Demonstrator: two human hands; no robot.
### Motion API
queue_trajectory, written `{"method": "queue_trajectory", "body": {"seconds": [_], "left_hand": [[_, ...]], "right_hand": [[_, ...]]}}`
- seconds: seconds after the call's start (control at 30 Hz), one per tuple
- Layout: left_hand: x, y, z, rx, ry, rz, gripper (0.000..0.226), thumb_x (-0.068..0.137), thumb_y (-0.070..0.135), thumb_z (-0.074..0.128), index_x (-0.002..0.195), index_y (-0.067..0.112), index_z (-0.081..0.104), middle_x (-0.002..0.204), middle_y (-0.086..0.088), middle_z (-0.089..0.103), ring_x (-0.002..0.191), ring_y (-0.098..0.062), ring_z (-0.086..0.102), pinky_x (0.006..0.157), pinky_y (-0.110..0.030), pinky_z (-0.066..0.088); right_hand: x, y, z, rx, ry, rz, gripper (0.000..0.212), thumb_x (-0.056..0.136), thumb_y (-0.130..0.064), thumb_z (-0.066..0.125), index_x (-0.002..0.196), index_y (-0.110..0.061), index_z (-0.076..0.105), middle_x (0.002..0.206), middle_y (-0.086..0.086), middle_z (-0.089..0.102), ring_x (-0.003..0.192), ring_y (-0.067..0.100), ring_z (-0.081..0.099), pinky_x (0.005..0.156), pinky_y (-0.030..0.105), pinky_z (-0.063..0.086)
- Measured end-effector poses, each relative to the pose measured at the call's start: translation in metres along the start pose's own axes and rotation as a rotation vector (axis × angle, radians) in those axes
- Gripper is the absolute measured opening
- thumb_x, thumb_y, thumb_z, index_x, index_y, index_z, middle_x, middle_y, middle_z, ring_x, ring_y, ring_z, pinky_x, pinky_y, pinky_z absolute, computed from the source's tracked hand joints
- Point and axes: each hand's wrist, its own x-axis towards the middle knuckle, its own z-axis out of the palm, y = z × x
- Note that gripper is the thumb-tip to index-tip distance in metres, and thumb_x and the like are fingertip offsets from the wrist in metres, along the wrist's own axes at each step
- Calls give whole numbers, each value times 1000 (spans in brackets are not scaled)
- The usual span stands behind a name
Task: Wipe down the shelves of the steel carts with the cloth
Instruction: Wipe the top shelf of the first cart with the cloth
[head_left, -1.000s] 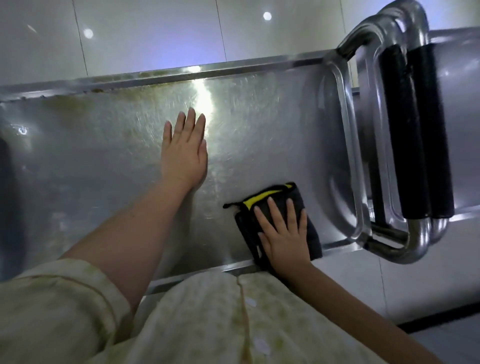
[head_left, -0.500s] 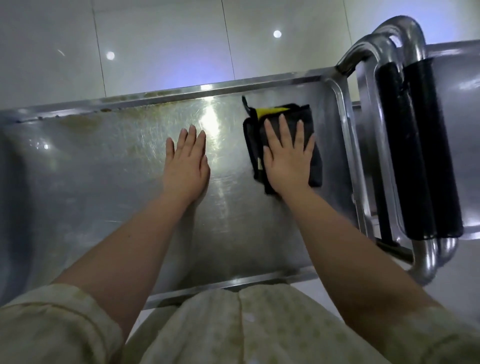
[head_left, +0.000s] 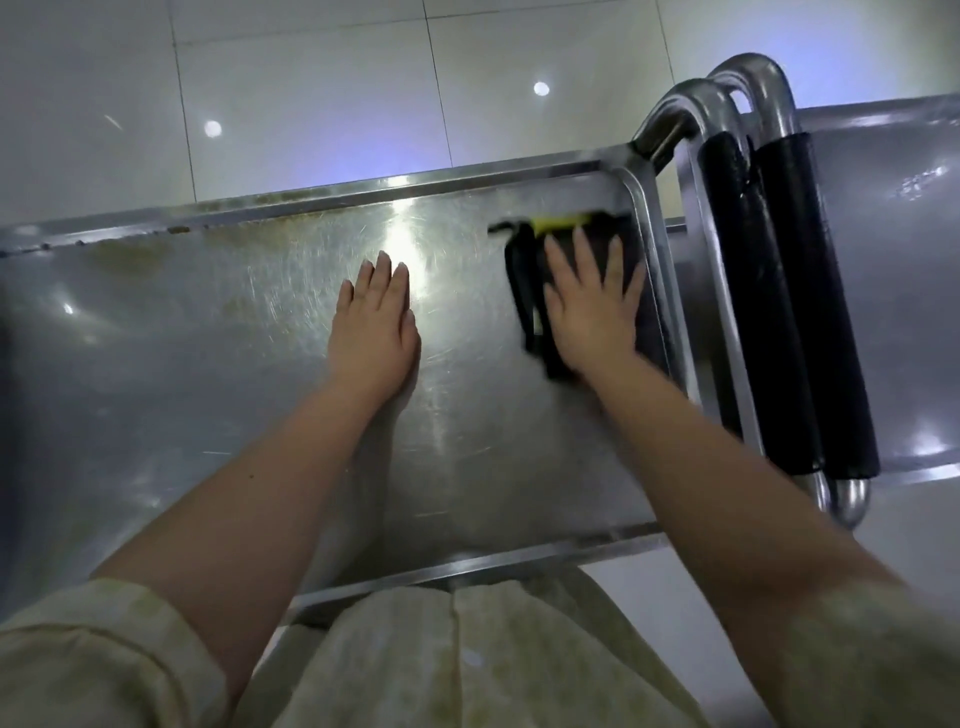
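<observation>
- Person stands at the near long side of a steel cart; top shelf runs left to right below them; scratched, glare streak near mid-length
- Cloth: black, folded, yellow edge on its far side; lies flat in the far right corner of the shelf; its right edge sits against the raised rim; outline blurred
- Right hand: palm down on the cloth, fingers straight and spread, pressing it to the steel; nothing pinched; covers most of the cloth's right half
- Left hand: flat on bare steel near the middle of the shelf, fingers straight and held together; holds nothing; apart from the cloth
- Brownish stains along the far rim, left half
- Two tube handles with black grips side by side, just beyond the right rim; second cart behind them, top only partly in view
- Glossy tiled floor beyond the far rim
- Pale sleeves rolled above the forearms
</observation>
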Motion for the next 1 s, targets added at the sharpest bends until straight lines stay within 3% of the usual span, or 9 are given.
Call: {"method": "queue_trajectory", "body": {"seconds": [0.1,0.2,0.33,0.47,0.53,0.8,1.0], "left_hand": [[0,-2,1,17,-5,4,53,99,21,38,150,8,28,159,-14,21,146,-32,17,119,-46,12],[0,-2,0,32,-3,11,53,99,22,40,149,8,31,158,-14,24,145,-32,20,118,-46,14],[-5,-2,-3,40,-5,43,53,99,23,41,148,7,32,157,-16,25,145,-33,22,118,-48,17],[-9,-2,-5,23,-19,62,53,100,25,39,150,7,29,158,-16,22,145,-33,19,119,-47,14],[-9,-2,-6,8,-21,55,54,100,25,40,150,8,29,158,-16,21,146,-33,18,119,-46,14],[-33,-45,-20,61,29,-51,53,100,20,38,151,11,26,160,-11,19,147,-31,15,119,-49,9],[-62,-138,-31,86,30,-241,52,102,24,34,151,10,26,160,-11,17,147,-31,12,117,-50,7]], "right_hand": [[69,-6,-16,24,3,105,55,102,-45,21,154,-40,4,164,-3,1,149,36,-4,116,62,-3],[50,-2,-12,-7,23,98,55,101,-46,18,154,-39,5,164,-2,4,149,35,-2,117,60,-1],[-78,21,19,39,7,97,55,101,-47,19,154,-38,8,164,-1,10,149,34,2,118,58,-1],[-237,38,53,13,-47,148,54,100,-44,25,154,-34,21,161,2,21,148,37,13,115,63,12],[-259,41,56,-1,-125,118,53,100,-42,26,152,-34,24,159,2,26,147,38,16,113,64,15],[-85,9,21,-35,-30,78,53,102,-45,18,153,-40,5,164,-6,3,149,33,-5,117,59,-4],[-7,-68,11,34,24,307,54,103,-45,18,154,-40,2,164,-7,-2,149,34,-7,115,61,-7]]}}
